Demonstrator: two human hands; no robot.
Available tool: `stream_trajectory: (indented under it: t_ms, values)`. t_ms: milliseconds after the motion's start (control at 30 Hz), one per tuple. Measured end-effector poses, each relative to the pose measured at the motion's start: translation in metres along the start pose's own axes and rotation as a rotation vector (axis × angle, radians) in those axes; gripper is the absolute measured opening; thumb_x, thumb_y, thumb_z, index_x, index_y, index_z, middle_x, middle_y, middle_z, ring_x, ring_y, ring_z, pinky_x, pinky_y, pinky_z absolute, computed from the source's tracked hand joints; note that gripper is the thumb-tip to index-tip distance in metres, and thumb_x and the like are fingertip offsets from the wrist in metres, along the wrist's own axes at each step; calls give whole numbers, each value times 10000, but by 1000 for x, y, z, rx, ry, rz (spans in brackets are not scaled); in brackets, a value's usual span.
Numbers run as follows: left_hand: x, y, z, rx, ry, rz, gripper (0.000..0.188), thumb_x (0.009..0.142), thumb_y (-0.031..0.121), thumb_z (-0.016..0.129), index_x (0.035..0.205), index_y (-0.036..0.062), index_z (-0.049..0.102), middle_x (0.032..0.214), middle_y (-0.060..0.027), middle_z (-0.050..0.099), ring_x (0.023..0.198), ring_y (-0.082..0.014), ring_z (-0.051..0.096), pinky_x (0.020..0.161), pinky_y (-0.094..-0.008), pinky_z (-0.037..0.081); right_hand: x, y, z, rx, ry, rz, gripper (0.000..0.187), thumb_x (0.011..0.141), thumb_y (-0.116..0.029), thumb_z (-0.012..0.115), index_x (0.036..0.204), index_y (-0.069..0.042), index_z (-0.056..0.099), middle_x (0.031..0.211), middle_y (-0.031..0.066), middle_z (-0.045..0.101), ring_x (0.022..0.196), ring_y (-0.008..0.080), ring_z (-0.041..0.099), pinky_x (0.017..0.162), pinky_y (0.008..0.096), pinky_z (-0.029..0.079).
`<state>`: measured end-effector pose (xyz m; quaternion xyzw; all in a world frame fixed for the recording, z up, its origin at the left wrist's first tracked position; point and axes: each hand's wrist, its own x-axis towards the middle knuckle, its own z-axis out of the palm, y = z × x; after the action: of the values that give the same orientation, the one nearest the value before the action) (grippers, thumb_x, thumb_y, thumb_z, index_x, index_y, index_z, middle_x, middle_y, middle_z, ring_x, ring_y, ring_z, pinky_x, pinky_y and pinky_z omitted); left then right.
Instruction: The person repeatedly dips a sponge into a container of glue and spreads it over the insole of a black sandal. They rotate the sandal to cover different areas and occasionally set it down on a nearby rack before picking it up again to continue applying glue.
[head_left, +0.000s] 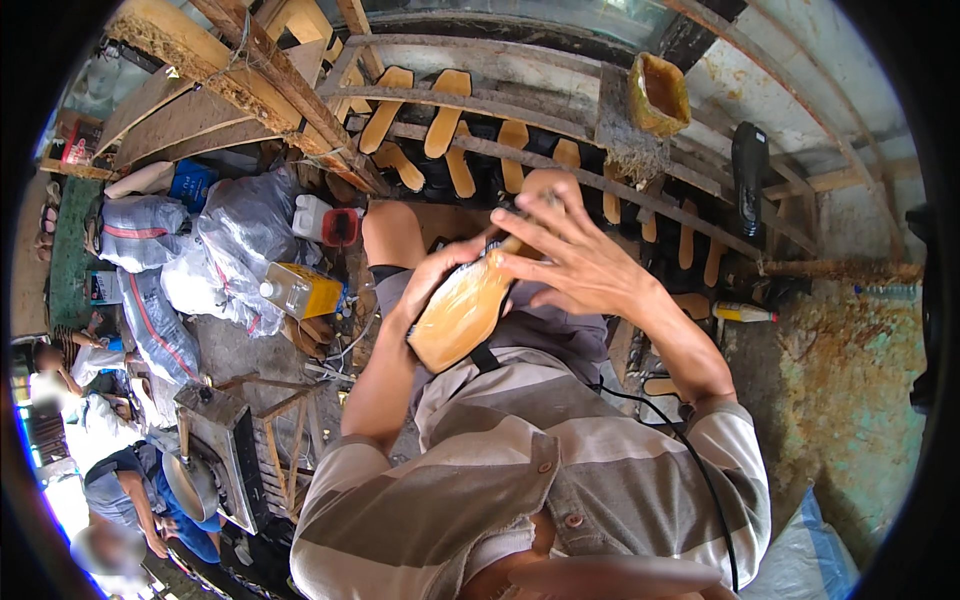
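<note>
In my left hand (437,272) is an upside-down shoe (455,312) with a tan, glossy, wet-looking sole and a dark edge. My fingers wrap round its left side, above my lap, and its heel end points toward me. My right hand (570,245) is at the shoe's far end, fingers spread and partly smeared by motion. One fingertip meets or nearly meets the sole. Whether something small lies between those fingers is too blurred to tell.
Wooden racks ahead hold several shoes with tan soles (447,112). A yellowish crusted container (660,95) sits on the rack. To the left are grey plastic sacks (245,225), a yellow can (305,290) and a red container (341,227). Other people (125,470) are at the far left.
</note>
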<state>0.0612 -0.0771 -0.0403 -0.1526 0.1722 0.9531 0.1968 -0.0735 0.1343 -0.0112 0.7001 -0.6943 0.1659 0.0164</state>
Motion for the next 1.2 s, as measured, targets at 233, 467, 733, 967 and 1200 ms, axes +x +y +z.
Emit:
stream_trajectory:
  t_ms: [233,467,733,967,1200]
  values:
    - [-58,2,-88,245,472,262,458,1017,382,562,1347,68,611,1135,-171,712,945,-281,724,771,-400,617,12,39,80,265,-89,41,1102,778,-122,816,1648,-161,140,1422,202,557,1282,379,571,1084,478,475]
    - [-154,24,-105,-168,441,842,534,1023,420,487,1366,22,580,1198,-173,672,1054,-324,666,792,-462,581,56,139,172,625,-108,1038,1361,776,-417,856,1607,-41,-155,1351,403,546,1238,497,583,1084,457,467]
    - [-117,-4,-82,-298,414,792,545,990,426,562,1349,17,593,1158,-185,695,1022,-341,697,779,-495,609,138,248,208,387,150,1403,1230,844,-492,798,1643,-90,-47,1560,349,356,1421,472,421,1175,525,377]
    - [-105,4,-81,-221,303,784,550,1002,426,541,1348,1,587,1164,-206,688,1047,-323,691,754,-448,619,161,228,208,-27,32,1250,1106,879,-548,738,1649,-72,101,1631,263,259,1446,437,388,1158,615,315]
    - [-99,12,-81,-270,489,841,568,993,428,546,1356,-8,577,1149,-206,694,1014,-311,696,754,-452,612,228,249,252,593,250,1031,1011,1011,-495,518,1589,81,-79,1602,380,236,1458,483,343,1185,507,328]
